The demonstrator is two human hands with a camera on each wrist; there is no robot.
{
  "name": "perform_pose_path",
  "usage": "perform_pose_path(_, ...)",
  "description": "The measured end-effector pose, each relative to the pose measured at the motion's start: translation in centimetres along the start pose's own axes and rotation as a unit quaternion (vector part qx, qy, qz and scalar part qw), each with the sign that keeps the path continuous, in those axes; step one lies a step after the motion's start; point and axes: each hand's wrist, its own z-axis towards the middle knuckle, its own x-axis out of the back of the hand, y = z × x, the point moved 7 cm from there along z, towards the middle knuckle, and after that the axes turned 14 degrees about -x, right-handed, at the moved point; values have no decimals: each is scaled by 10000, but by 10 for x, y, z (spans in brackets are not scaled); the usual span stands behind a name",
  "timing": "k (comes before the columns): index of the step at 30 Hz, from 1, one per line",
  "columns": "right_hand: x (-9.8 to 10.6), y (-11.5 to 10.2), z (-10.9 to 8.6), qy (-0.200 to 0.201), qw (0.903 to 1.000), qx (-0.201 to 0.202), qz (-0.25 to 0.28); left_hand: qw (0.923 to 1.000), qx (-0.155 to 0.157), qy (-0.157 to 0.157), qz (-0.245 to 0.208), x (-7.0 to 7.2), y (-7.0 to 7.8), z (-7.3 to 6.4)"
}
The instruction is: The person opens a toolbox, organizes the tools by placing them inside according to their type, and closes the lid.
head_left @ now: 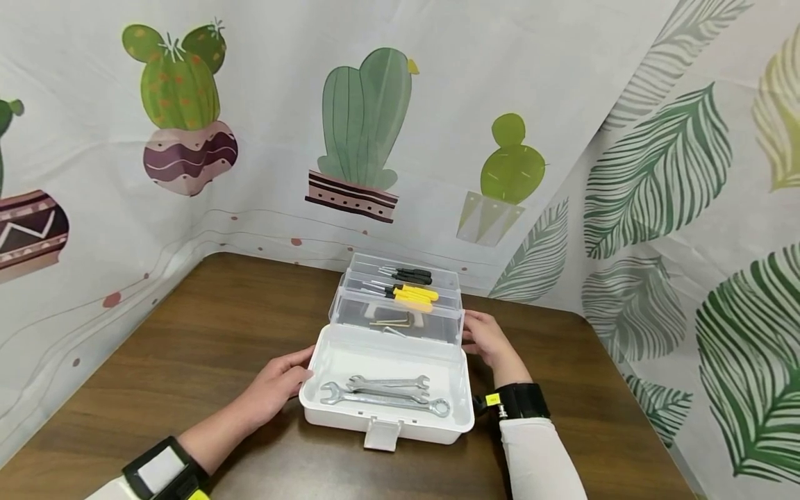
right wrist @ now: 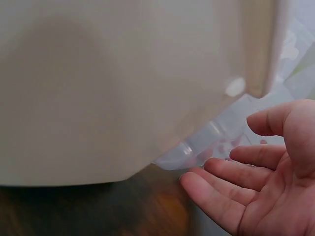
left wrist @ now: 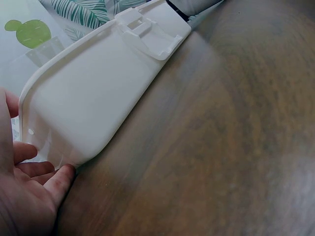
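Note:
A white toolbox [head_left: 331,414] stands opened on the table, its latch [head_left: 382,436] hanging at the front. Several metal wrenches [head_left: 394,401] lie in its base. Behind the base, clear tiered trays [head_left: 446,325] are spread out, holding yellow-handled screwdrivers [head_left: 415,297], black-handled screwdrivers [head_left: 414,276] and small hex keys [head_left: 394,323]. My left hand [head_left: 275,384] touches the box's left side; in the left wrist view its fingertips [left wrist: 61,179] reach the lower corner. At the right side, beside the trays, my right hand [head_left: 490,342] has its fingers [right wrist: 236,172] extended and loosely spread. Whether they touch a tray, I cannot tell.
The box rests on a brown wooden table [head_left: 262,305]. A white cloth backdrop [head_left: 269,139] printed with cacti and leaves hangs close behind the table and along its sides. Wood surface shows left, right and in front of the box.

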Motion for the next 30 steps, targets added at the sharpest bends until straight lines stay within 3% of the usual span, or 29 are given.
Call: perform_pose_path(30, -7, 1, 0, -184, 9979, 505, 352, 9994, -162, -247, -189, -3, 7, -2)
